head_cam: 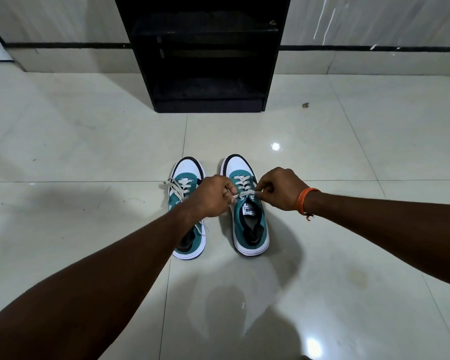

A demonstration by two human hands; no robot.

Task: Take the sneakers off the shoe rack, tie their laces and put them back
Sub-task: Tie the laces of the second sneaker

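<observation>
Two teal sneakers with white toe caps, black toe trim and thick white soles stand side by side on the glossy tiled floor (89, 141), just in front of the black shoe rack (208, 61) that rises against the wall. Both shoes run lengthwise away from the person, toes toward the rack and heel openings toward the camera, their long axes nearly parallel with a narrow gap of tile between them. The right sneaker (250, 222) shows a white branded label on its tongue and cream laces (242, 181) crossed up the front. The left sneaker (186, 172) is partly covered by the forearm; its laces (173, 188) lie loose, one strand spilling over the outer side. The left hand (213, 197) is closed with its fingers pinched on a lace end at the top eyelets of the right sneaker, and the right hand (281, 189), an orange thread band (305, 200) on its wrist, pinches the other end, the two strands drawn taut across the tongue between them.
</observation>
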